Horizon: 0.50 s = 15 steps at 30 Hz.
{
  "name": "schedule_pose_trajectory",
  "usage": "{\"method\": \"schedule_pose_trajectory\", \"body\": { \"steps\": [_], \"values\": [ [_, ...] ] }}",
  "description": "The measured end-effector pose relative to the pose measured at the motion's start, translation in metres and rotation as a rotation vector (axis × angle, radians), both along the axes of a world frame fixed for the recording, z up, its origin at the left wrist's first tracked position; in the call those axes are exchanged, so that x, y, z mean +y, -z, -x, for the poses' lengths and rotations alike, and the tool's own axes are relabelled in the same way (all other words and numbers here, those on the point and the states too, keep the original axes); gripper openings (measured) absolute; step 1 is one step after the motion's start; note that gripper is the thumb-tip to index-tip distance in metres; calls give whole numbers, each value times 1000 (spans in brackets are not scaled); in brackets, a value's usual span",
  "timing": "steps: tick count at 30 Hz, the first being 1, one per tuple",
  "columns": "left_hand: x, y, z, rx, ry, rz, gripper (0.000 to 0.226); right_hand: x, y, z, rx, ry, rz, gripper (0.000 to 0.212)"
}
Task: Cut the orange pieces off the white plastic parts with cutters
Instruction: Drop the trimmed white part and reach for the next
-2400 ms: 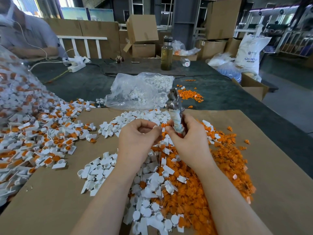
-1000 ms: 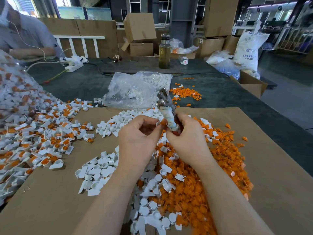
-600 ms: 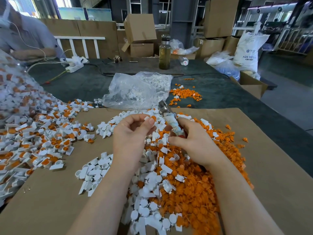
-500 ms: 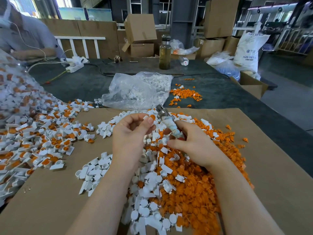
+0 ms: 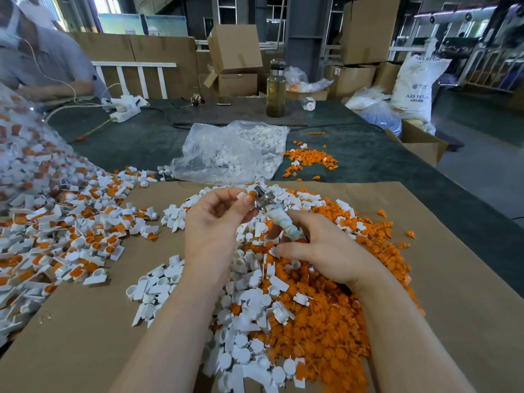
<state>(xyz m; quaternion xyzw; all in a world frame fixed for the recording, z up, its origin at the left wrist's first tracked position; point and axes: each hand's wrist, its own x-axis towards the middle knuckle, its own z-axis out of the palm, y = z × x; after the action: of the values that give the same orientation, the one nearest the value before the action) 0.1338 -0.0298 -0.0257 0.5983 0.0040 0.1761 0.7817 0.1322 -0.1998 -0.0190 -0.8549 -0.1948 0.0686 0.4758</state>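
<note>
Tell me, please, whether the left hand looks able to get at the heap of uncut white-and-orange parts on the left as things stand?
Probably yes, once freed: the heap of uncut parts lies open on the cardboard with nothing between. The left hand now pinches a small part at the cutters.

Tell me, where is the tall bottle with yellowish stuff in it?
The bottle stands upright at the far end of the dark table, near the middle of the head view, behind the clear plastic bag and in front of the cardboard boxes.

Cutters [image 5: 276, 215] handles hidden in right hand [image 5: 326, 251]
</note>
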Motion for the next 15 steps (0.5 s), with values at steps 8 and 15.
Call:
{"method": "schedule_pose_trajectory", "body": {
  "steps": [8,15],
  "values": [
    [2,1,0,-17,20,26,12,6,3,0,-22,5,-3,30],
    [3,2,-1,-34,16,41,12,8,5,-3,-72,31,79,25]
  ]
}}
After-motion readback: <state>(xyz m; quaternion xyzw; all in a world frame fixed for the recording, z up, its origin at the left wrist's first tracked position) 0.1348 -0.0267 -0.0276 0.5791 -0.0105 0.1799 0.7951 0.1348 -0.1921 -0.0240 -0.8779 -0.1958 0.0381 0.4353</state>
